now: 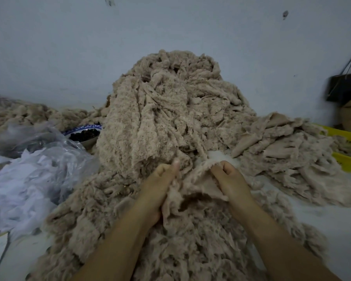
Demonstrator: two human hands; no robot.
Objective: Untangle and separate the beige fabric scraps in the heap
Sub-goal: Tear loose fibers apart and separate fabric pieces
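Pale blue-grey wall [69,47] backs a white work surface [332,220] on which the material lies.

Both forearms enter from the lower edge and converge at centre. Left hand [160,185]: thumb extended upward and pressed flat against the cloth, remaining fingers curled out of sight beneath it, clenched on the left edge of one beige scrap [199,179]. Right hand [229,179]: knuckles toward the camera, fingers folded in, pinching the right edge of the same scrap. The scrap spans the gap between the two hands, its smooth backing facing the viewer and its lower part sagging in folds.

The held scrap sits at the foot of the heap [166,110] of beige fabric scraps, which rises directly behind the hands against the wall, with fleecy strips tangled and draped down its face. Looser scraps [190,240] spread beneath the forearms toward the camera. A tuft of white fluff [221,157] shows just behind the right hand.

Right of the heap, a flatter pile [292,151] of scraps lies partly over a yellow crate [346,136]; a black bag [342,88] hangs on the wall above it. Left of the heap: a blue-and-white bowl [83,133] with dark contents, a clear plastic bag [39,159] with white material, and a further low pile [28,114] of beige scraps by the wall.
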